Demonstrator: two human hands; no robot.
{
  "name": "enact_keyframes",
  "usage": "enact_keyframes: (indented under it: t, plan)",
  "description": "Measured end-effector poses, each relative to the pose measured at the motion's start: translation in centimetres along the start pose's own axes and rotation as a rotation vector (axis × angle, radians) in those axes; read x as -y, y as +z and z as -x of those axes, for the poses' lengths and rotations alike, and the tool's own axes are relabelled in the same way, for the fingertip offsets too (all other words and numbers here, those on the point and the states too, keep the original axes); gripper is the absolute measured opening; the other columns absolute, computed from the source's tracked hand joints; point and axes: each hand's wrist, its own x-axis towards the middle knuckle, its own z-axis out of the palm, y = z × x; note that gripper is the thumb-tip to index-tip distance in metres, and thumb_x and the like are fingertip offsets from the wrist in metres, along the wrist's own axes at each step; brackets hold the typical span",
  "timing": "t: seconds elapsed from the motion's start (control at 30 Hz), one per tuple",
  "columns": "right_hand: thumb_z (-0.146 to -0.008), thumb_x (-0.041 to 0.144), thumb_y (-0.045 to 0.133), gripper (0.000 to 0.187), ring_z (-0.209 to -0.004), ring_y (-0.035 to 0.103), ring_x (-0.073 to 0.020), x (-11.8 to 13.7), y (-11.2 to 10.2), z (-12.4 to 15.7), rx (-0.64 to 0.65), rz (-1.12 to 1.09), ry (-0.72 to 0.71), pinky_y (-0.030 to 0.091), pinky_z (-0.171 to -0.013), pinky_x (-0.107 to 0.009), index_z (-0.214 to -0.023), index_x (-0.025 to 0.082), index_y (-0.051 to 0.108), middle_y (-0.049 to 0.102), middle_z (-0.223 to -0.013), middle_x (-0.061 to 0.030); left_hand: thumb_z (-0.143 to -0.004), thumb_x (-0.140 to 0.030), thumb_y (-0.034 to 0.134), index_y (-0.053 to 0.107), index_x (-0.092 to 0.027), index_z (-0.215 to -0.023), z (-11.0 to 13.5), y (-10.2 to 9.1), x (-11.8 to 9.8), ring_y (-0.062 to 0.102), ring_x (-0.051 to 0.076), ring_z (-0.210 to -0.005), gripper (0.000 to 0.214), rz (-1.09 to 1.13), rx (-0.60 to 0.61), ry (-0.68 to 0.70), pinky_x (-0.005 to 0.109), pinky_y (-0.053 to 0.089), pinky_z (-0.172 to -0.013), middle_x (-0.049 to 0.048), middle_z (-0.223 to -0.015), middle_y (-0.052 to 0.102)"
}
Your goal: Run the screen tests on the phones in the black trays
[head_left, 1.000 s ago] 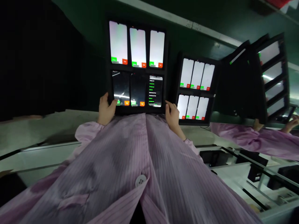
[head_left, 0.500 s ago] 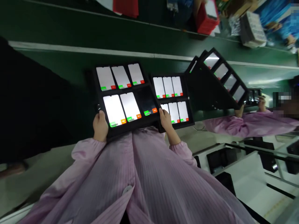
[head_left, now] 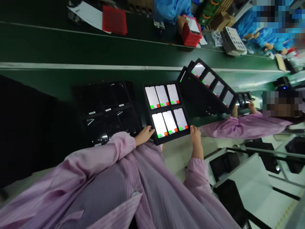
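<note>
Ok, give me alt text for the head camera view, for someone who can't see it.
Both hands, left hand and right hand, grip the near corners of a black tray of six lit phones. A dark-screened tray lies beside it on the green belt.

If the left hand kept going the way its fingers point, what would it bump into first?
The left hand points right, at the near-left corner of the tray of lit phones, and looks already on it. So the tray comes first, though contact is hard to judge.
</note>
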Motion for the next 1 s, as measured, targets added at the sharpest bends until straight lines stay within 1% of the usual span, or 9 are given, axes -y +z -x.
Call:
enact_keyframes:
  t: [0.1, 0.17, 0.23, 0.3, 0.4, 0.47, 0.57, 0.8, 1.0]
  plan:
    - [-0.102, 0.048, 0.035, 0.051, -0.111, 0.065, -0.0320, 2.4, 2.5, 0.6, -0.038, -0.017, -0.057, 0.049, -0.098, -0.052, -0.111, 0.015, 0.073, 0.071, -0.117, -0.0222, -0.085, -0.033, 0.061, 0.071, -0.021, -0.106, 0.0, -2.9, 1.2, 0.072, 0.024, -0.100, 0.026, -0.009, -0.024, -0.002, 0.042, 0.056, -0.101, 0.0083, -0.109, 0.070]
    - [-0.104, 0.039, 0.031, 0.049, -0.099, 0.069, -0.0257, 5.8, 5.2, 2.5, 0.042, -0.123, -0.127, 0.056, -0.086, -0.042, -0.123, 0.015, 0.070, 0.072, -0.118, -0.0196, -0.087, -0.029, 0.057, 0.070, -0.022, -0.114, 0.7, -6.5, 3.1, 0.067, 0.026, -0.116, 0.031, -0.074, -0.161, 0.000, 0.046, 0.051, -0.110, 0.0100, -0.120, 0.068]
    - [-0.103, 0.036, 0.038, 0.043, -0.091, 0.071, -0.0211, 9.9, 8.2, 5.3, 0.309, -0.259, -0.268, 0.058, -0.078, -0.035, -0.129, 0.019, 0.068, 0.074, -0.119, -0.0152, -0.085, -0.024, 0.057, 0.068, -0.021, -0.120, 1.9, -10.2, 5.6, 0.058, 0.031, -0.131, 0.037, -0.217, -0.408, -0.072, 0.052, 0.044, -0.118, 0.0138, -0.127, 0.065]
    - [-0.101, 0.033, 0.047, 0.040, -0.094, 0.072, -0.0196, 14.1, 11.1, 8.4, 0.629, -0.303, -0.441, 0.060, -0.083, -0.033, -0.134, 0.021, 0.067, 0.074, -0.123, -0.0130, -0.082, -0.026, 0.064, 0.062, -0.018, -0.132, 3.5, -12.9, 7.9, 0.047, 0.040, -0.142, 0.050, -0.345, -0.626, -0.258, 0.063, 0.039, -0.118, 0.0207, -0.141, 0.056]
    - [-0.099, 0.030, 0.053, 0.052, -0.108, 0.073, -0.0219, 18.7, 14.5, 12.0, 0.919, -0.235, -0.546, 0.059, -0.099, -0.037, -0.149, 0.015, 0.056, 0.059, -0.149, -0.0203, -0.078, -0.033, 0.072, 0.050, -0.014, -0.148, 5.7, -14.3, 9.9, 0.033, 0.049, -0.150, 0.076, -0.436, -0.695, -0.486, 0.071, 0.036, -0.116, 0.0275, -0.155, 0.040]
    - [-0.097, 0.030, 0.058, 0.063, -0.121, 0.070, -0.0270, 20.5, 15.9, 13.1, 0.945, -0.096, -0.511, 0.056, -0.106, -0.041, -0.157, 0.011, 0.046, 0.048, -0.159, -0.0249, -0.078, -0.036, 0.073, 0.044, -0.014, -0.152, 6.5, -14.0, 10.2, 0.028, 0.050, -0.153, 0.083, -0.452, -0.652, -0.536, 0.071, 0.036, -0.116, 0.0276, -0.160, 0.035]
    - [-0.096, 0.029, 0.061, 0.073, -0.126, 0.068, -0.0329, 21.9, 17.2, 13.2, 0.885, 0.108, -0.428, 0.058, -0.104, -0.043, -0.160, 0.005, 0.037, 0.040, -0.162, -0.0301, -0.080, -0.041, 0.072, 0.042, -0.015, -0.155, 6.5, -13.7, 9.9, 0.028, 0.049, -0.153, 0.085, -0.472, -0.620, -0.550, 0.070, 0.037, -0.115, 0.0262, -0.165, 0.029]
    - [-0.100, 0.028, 0.055, 0.067, -0.125, 0.068, -0.0297, 23.5, 19.2, 11.8, 0.809, 0.190, -0.381, 0.055, -0.107, -0.040, -0.159, 0.004, 0.036, 0.056, -0.148, -0.0259, -0.075, -0.039, 0.080, 0.043, -0.023, -0.156, 4.8, -14.6, 9.0, 0.039, 0.052, -0.144, 0.091, -0.513, -0.552, -0.631, 0.070, 0.046, -0.106, 0.0234, -0.170, 0.023]
    - [-0.099, 0.031, 0.060, 0.073, -0.116, 0.072, -0.0299, 24.3, 18.7, 12.4, 0.789, 0.276, -0.361, 0.058, -0.099, -0.039, -0.162, 0.010, 0.030, 0.053, -0.148, -0.0238, -0.081, -0.037, 0.075, 0.042, -0.021, -0.157, 4.1, -14.4, 8.1, 0.038, 0.050, -0.146, 0.084, -0.521, -0.578, -0.647, 0.068, 0.044, -0.109, 0.0240, -0.170, 0.025]
